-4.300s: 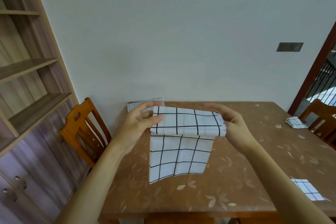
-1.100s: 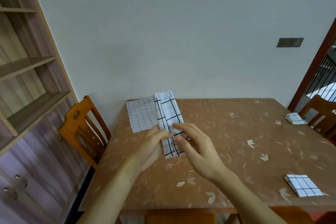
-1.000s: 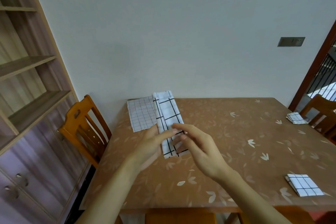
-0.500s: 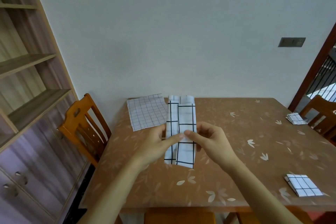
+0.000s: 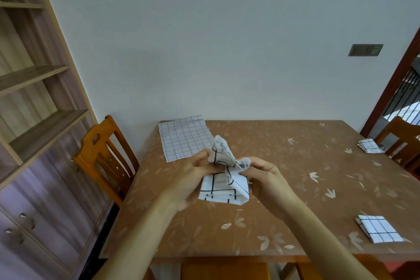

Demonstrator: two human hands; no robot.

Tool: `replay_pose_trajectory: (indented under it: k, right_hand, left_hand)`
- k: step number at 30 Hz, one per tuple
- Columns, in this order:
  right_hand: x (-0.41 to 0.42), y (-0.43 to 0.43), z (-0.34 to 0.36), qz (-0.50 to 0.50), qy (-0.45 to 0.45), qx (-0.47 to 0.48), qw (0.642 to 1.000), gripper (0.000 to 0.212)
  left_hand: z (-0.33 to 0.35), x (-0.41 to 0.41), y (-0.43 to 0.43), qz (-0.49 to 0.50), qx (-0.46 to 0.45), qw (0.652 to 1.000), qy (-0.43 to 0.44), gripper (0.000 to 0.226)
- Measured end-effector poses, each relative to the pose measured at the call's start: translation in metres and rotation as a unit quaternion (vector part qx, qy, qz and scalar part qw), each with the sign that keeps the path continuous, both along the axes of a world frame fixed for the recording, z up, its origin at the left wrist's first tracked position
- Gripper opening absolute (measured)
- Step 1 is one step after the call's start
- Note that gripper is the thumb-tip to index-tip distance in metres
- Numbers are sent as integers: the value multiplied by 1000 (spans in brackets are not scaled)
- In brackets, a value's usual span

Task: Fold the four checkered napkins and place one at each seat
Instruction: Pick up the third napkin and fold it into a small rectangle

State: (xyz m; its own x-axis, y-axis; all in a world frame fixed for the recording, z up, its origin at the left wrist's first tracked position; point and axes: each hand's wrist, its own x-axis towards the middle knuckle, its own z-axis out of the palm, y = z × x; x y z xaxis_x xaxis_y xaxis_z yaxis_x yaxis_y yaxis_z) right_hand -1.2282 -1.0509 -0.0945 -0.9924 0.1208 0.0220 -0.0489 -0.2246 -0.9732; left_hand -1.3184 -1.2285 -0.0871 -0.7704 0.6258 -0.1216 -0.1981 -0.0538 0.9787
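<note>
Soft matt cloth napkin (image 5: 223, 191); glossy smooth table (image 5: 284, 223) cover (leaf print); varnished wood chair (image 5: 102, 161).

Head-worn, downward over table (image 5: 295, 166)

The brown leaf-patterned table (image 5: 284, 188) bears a flat fine-checked napkin (image 5: 184, 141) far left. A near folded napkin (image 5: 377, 229) and far folded napkin (image 5: 369, 146) lie right; a half-folded napkin (image 5: 223, 190) seemingly rests mid-table.

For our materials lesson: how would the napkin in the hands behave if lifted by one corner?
Probably floppy: the napkin bends between the left hand and right hand. Likely light: a pinch alone raises it. May keep creases, like the folded napkin lying flat.
</note>
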Motion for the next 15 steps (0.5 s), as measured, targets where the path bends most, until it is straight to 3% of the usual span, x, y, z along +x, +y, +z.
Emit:
replay_pose_trajectory:
  k: [2, 6, 12, 15]
  right_hand:
    - [1, 0, 1, -14, 2, 30, 999, 10]
    - [3, 0, 4, -29, -6, 105, 994, 19]
    - [6, 7, 5, -20, 26, 96, 995, 25]
    - [6, 10, 2, -12, 32, 68, 997, 26]
  left_hand:
    - [-1, 1, 0, -8, -26, 998, 55, 23]
    - [0, 5, 5, 12, -38, 992, 122, 21]
    - [-4, 4, 5, 30, -7, 992, 121, 32]
    - [-4, 5, 5, 14, 14, 997, 79, 27]
